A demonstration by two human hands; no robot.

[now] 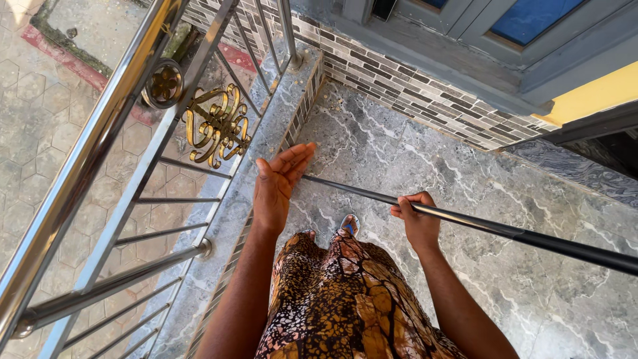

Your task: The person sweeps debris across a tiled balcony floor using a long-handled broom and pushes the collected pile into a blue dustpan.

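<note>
A long dark pole (518,233) runs from the right edge across the grey marble floor (399,146) toward the balcony's left side. My right hand (417,219) is closed around the pole near its middle. My left hand (278,183) is flat with fingers stretched out, held at the pole's far end; the tip of the pole is hidden behind that hand. Below my hands I see my brown and gold patterned dress (345,299) and one foot in a sandal (348,225).
A steel railing (100,139) with a gold scroll ornament (216,126) lines the left side, above a paved yard (40,113) below. A low tiled kerb (266,133) edges the floor. A striped tile wall (412,86) and grey window frame (478,33) stand ahead.
</note>
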